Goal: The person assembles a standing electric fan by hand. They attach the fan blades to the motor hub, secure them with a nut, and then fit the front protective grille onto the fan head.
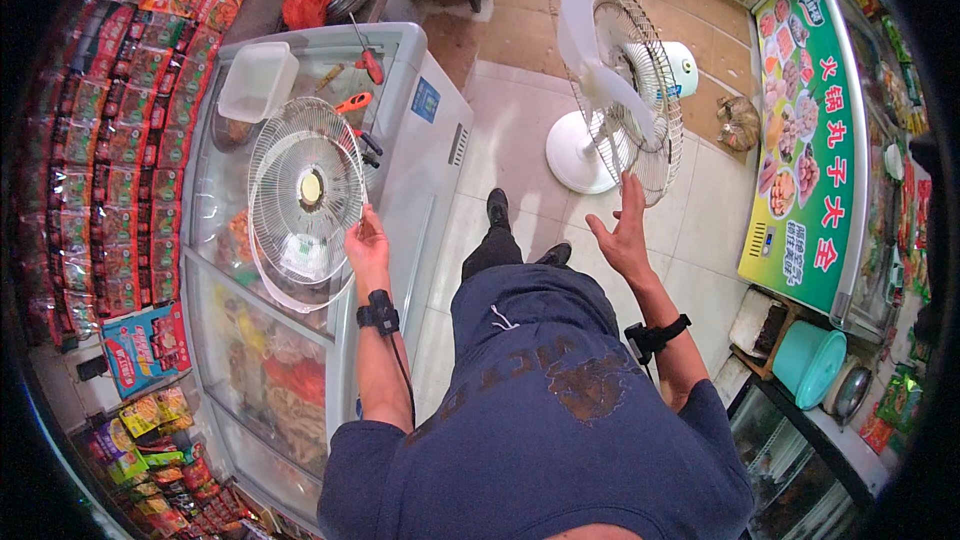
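My left hand (368, 243) pinches the rim of a round wire fan grille (292, 155), which has a pale centre disc and rests over the glass top of a chest freezer. A white ring (272, 285) shows beneath the grille. In front of me on the tiled floor stands a pedestal fan with bare white blades (592, 75), an uncovered front and a round white base (572, 162). Its rear wire grille (662, 135) remains around the blades. My right hand (628, 235), fingers spread, is at the lower edge of that rear grille; whether it touches is unclear.
On the chest freezer (425, 155) lie a white plastic tub (260, 80), a red-handled screwdriver (371, 66), an orange-handled tool (354, 102) and a dark-handled tool (369, 144). Hanging packets (125, 180) line the left. A green-signed freezer (810, 140) and turquoise bucket (810, 360) stand right.
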The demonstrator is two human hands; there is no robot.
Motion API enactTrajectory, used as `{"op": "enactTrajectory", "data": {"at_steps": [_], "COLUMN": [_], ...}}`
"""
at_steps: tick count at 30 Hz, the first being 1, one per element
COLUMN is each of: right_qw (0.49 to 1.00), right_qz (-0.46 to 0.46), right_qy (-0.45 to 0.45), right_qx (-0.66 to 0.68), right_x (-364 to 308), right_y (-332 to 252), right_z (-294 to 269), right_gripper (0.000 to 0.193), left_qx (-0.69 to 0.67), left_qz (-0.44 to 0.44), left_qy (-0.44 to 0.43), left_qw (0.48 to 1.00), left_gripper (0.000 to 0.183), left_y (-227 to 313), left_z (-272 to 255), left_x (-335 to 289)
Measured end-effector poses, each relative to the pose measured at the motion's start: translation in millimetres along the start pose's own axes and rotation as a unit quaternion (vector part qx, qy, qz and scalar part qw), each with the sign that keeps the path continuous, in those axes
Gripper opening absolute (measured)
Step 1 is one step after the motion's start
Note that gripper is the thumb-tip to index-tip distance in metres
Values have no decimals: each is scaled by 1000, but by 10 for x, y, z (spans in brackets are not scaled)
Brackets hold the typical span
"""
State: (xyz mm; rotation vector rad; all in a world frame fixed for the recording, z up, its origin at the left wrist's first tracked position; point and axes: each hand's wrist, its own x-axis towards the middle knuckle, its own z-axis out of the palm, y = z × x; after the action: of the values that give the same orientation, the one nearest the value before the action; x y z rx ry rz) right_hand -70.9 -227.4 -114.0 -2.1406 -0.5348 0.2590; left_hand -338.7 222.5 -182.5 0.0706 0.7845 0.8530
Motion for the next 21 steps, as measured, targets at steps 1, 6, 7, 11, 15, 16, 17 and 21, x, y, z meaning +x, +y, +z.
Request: {"op": "enactTrajectory", "data": {"at_steps": [1, 6, 7, 11, 15, 16, 17, 21], "right_qw": [1000, 999, 999, 998, 997, 997, 997, 995], "right_qz": [10, 24, 24, 18, 7, 11, 4, 9], "right_qy": [-3, -21, -25, -52, -75, -75, -78, -92], "right_qx": [11, 25, 36, 25, 22, 26, 19, 22], "right_x": [-3, 3, 2, 28, 63, 69, 72, 86], "right_y": [-10, -69, -71, -30, 37, 46, 51, 55], "right_z": [-10, -44, -44, -34, -37, -36, -37, -60], "right_gripper": [101, 100, 100, 100, 101, 102, 102, 102], "left_qx": [-34, -12, -50, 22, -43, -79, -105, -277], "left_qz": [4, 88, 85, 200, 277, 282, 291, 237], "left_qy": [-5, 8, 21, -14, 78, 52, 47, 35], "left_qw": [999, 996, 995, 979, 957, 955, 950, 931], "left_gripper": [35, 34, 34, 34, 42, 41, 40, 36], "left_y": [12, -30, 5, 419, 1078, 1215, 1331, 1504], "left_z": [8, -186, -267, -687, -1229, -1368, -1499, -1883], "left_x": [-44, -515, -628, -989, -1160, -1193, -1236, -1366]}}
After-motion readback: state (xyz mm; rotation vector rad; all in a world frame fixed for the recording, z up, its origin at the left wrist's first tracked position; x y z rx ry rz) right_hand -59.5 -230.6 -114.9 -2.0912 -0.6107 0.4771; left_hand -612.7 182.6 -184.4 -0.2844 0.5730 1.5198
